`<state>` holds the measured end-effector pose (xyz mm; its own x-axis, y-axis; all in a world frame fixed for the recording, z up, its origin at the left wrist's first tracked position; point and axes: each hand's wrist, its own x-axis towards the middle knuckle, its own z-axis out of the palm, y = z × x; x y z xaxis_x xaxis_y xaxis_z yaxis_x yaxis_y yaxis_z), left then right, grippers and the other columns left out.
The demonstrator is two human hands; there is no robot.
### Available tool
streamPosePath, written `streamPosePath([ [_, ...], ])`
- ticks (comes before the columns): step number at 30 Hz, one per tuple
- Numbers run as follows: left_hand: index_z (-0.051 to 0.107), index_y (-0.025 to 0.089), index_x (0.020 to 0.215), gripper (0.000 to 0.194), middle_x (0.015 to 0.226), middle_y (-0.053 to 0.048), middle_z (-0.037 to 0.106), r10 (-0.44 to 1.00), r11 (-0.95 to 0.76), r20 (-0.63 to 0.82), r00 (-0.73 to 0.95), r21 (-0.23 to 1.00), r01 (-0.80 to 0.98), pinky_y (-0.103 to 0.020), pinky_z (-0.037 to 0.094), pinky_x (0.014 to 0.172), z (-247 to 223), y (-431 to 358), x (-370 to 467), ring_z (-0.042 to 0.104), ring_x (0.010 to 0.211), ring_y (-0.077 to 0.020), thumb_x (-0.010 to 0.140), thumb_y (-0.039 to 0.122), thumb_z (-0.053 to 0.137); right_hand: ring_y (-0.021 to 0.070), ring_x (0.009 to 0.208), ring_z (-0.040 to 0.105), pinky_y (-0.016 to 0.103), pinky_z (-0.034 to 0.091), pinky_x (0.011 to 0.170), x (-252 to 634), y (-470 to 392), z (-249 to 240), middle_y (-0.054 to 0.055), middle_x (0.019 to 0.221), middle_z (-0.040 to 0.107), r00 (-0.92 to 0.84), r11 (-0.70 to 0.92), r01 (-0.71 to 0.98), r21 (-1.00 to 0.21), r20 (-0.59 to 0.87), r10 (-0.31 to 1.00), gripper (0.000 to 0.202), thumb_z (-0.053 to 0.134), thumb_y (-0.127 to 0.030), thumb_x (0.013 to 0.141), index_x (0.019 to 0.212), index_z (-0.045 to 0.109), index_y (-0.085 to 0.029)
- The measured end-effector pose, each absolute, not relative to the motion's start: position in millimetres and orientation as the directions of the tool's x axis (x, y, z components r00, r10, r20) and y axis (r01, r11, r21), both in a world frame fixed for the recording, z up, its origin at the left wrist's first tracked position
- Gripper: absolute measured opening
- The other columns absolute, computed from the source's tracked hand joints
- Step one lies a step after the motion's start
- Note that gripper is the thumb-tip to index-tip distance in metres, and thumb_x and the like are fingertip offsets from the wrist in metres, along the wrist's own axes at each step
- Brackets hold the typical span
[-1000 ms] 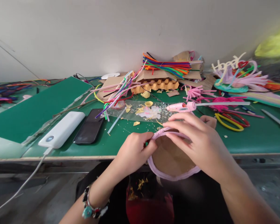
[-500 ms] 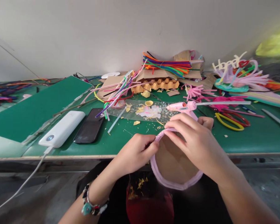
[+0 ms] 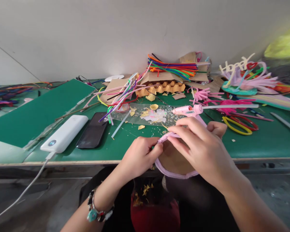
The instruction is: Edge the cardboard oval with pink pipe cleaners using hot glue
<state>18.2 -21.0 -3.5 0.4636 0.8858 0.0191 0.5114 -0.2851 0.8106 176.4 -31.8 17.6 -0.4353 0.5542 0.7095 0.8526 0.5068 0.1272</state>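
A round brown cardboard disc (image 3: 175, 158) is tilted over my lap at the table's front edge. Fuzzy pink pipe cleaner (image 3: 174, 174) runs around its rim. My left hand (image 3: 141, 154) pinches the upper left of the rim between thumb and finger. Close beside it, my right hand (image 3: 203, 151) has thumb and fingertips closed on the pipe cleaner at the top edge, covering the disc's right side. A pink hot glue gun (image 3: 188, 110) with a clear glue stick (image 3: 232, 106) is just beyond my right hand. Its handle is partly hidden behind my fingers.
A white power bank (image 3: 65, 133) and black phone (image 3: 91, 130) lie left. Behind are loose pipe cleaners (image 3: 125, 93), an egg carton (image 3: 161, 87) and plastic film (image 3: 140, 117) with scraps. Yellow-and-red-handled scissors (image 3: 239, 124) and a "Happy" pipe-cleaner piece (image 3: 248, 77) are right.
The disc has tipped, so its lower rim sits higher and its face looks narrower. Both hands keep their pinch and have shifted slightly left. The glue gun stays in about the same place.
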Motion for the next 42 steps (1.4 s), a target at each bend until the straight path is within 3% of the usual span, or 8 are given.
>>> streamPosePath([
  [6,0.033,0.019,0.05,0.029,0.039,0.005,0.038,0.943,-0.273,0.101,0.317,0.78,0.563,-0.019,0.025,0.04,-5,-19,18,0.041,0.038,-0.0083,0.078,0.027,0.032,0.0102,0.071,0.057,0.031,0.021,0.062,178,-41,16,0.001,0.083,0.065,-0.467,0.532,0.837,0.131,0.677,0.569,0.014,0.047,-0.01,0.084,0.086,0.059,-0.017],
  [15,0.04,0.018,0.051,0.03,0.04,0.003,0.046,0.963,-0.235,0.109,0.246,0.785,0.574,-0.021,0.028,0.043,-6,-19,15,0.045,0.039,-0.0099,0.078,0.029,0.032,0.0088,0.065,0.051,0.03,0.019,0.062,171,-47,10,-0.002,0.072,0.061,-0.553,0.685,0.727,-0.04,0.556,0.62,0.026,0.035,-0.012,0.09,0.084,0.061,-0.016],
  [22,0.042,0.018,0.052,0.03,0.041,0.003,0.049,0.958,-0.25,0.117,0.26,0.785,0.567,-0.02,0.03,0.044,-7,-17,15,0.048,0.04,-0.0101,0.079,0.029,0.033,0.008,0.061,0.046,0.03,0.021,0.065,173,-44,10,-0.004,0.071,0.059,-0.521,0.712,0.666,-0.221,0.545,0.657,0.02,0.041,-0.014,0.088,0.083,0.06,-0.019],
  [27,0.042,0.018,0.054,0.029,0.041,0.004,0.049,0.956,-0.269,0.146,0.256,0.786,0.557,-0.019,0.033,0.044,-3,-15,6,0.049,0.039,-0.0096,0.079,0.028,0.032,0.0092,0.073,0.052,0.029,0.03,0.069,181,-44,19,-0.002,0.078,0.058,-0.41,0.737,0.519,-0.432,0.631,0.659,0.014,0.043,-0.009,0.083,0.082,0.052,-0.02],
  [33,0.04,0.019,0.052,0.028,0.041,0.004,0.05,0.946,-0.302,0.158,0.284,0.754,0.583,-0.018,0.033,0.044,-1,-10,-3,0.05,0.039,-0.0092,0.078,0.026,0.032,0.0108,0.06,0.041,0.029,0.03,0.055,203,-37,17,-0.001,0.062,0.041,-0.16,0.726,0.232,-0.647,0.711,0.685,0.022,0.032,-0.015,0.084,0.063,0.037,-0.019],
  [38,0.04,0.02,0.051,0.029,0.038,0.004,0.048,0.966,-0.24,0.13,0.223,0.767,0.595,-0.019,0.034,0.043,0,-6,-10,0.049,0.037,-0.0101,0.076,0.03,0.031,0.0108,0.059,0.039,0.028,0.032,0.054,224,-18,7,-0.001,0.063,0.039,0.003,0.673,0.194,-0.714,0.686,0.727,0.023,0.035,-0.02,0.087,0.065,0.041,-0.02],
  [42,0.039,0.021,0.048,0.03,0.035,0.004,0.047,0.983,-0.176,0.104,0.154,0.782,0.598,-0.02,0.034,0.042,-1,-3,-15,0.049,0.037,-0.0116,0.074,0.035,0.032,0.0107,0.062,0.043,0.026,0.036,0.054,235,-11,4,-0.001,0.067,0.042,-0.03,0.587,0.276,-0.761,0.604,0.797,0.02,0.038,-0.027,0.088,0.071,0.046,-0.021],
])
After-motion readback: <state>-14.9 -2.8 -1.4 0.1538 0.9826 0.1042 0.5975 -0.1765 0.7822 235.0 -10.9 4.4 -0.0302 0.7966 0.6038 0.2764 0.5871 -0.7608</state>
